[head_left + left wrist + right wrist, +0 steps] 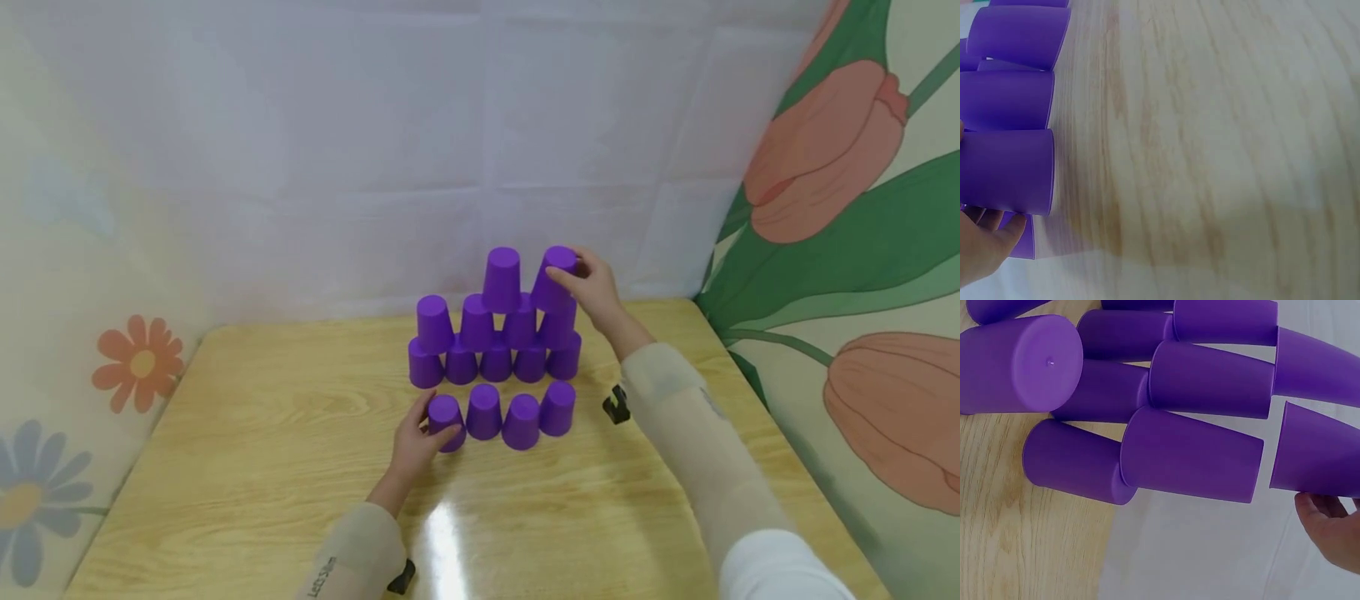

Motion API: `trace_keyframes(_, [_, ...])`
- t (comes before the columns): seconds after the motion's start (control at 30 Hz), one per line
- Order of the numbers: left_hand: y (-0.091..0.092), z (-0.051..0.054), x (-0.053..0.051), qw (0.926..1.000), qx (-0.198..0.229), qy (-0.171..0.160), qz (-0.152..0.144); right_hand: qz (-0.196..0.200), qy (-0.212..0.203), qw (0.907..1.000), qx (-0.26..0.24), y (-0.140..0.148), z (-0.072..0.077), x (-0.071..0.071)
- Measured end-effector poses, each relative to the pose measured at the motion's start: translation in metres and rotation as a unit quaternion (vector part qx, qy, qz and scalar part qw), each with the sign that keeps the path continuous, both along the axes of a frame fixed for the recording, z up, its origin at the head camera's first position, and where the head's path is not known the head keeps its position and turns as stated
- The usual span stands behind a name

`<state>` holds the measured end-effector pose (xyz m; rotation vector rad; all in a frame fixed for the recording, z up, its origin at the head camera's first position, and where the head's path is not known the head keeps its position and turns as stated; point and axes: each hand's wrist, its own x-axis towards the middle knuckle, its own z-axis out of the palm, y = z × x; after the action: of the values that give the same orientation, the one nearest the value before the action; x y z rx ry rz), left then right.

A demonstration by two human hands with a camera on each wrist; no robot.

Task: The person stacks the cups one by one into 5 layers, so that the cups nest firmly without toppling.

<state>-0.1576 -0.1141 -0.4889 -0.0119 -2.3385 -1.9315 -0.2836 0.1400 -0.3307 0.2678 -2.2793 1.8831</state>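
Note:
My right hand (pixel 592 287) pinches an upside-down purple cup (pixel 553 279) over the right end of the stack's second row; in the right wrist view a small gap shows between this cup (pixel 1319 453) and the one below. Beside it, another cup (pixel 502 280) stands on that row. My left hand (pixel 416 442) has thumb and fingers around a purple cup (pixel 447 425) at the left end of the front group, on the table. Part of the left hand (pixel 988 247) shows below a cup (pixel 1007 169) in the left wrist view.
Upside-down cups form a bottom row (pixel 496 360) and a second row (pixel 477 325) on the wooden table (pixel 262 433). Three more cups (pixel 521 423) stand in front. A small black object (pixel 617 405) is near the right forearm. White cloth (pixel 375 150) hangs behind.

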Motion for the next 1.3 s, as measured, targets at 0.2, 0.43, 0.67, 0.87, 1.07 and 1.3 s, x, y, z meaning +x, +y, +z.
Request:
trace_keyframes(0.2, [-0.003,-0.008,0.001,1.0,-0.003,-0.002,0.003,-0.005,-0.029,0.9996,0.002,-0.003,0.0,-0.005])
trace_keyframes(0.43, [-0.002,-0.013,0.001,0.9996,-0.011,-0.019,0.016,-0.004,-0.031,0.9995,0.004,-0.005,-0.002,-0.007])
trace_keyframes(0.67, [0.0,-0.016,0.003,0.9998,-0.002,-0.013,0.014,0.0,-0.016,0.9998,0.006,-0.006,-0.003,-0.008])
trace_keyframes(0.87, [-0.002,-0.015,0.003,0.9998,0.007,-0.012,0.012,0.006,-0.024,0.9997,0.003,-0.008,-0.003,-0.01])
trace_keyframes(1.07, [-0.004,-0.015,0.005,0.9997,0.005,-0.019,0.016,0.014,-0.031,0.9993,0.015,-0.008,-0.003,-0.011])
trace_keyframes(1.3, [-0.006,-0.013,0.007,0.9995,0.003,-0.023,0.022,0.017,-0.028,0.9992,0.024,-0.006,-0.003,-0.009])
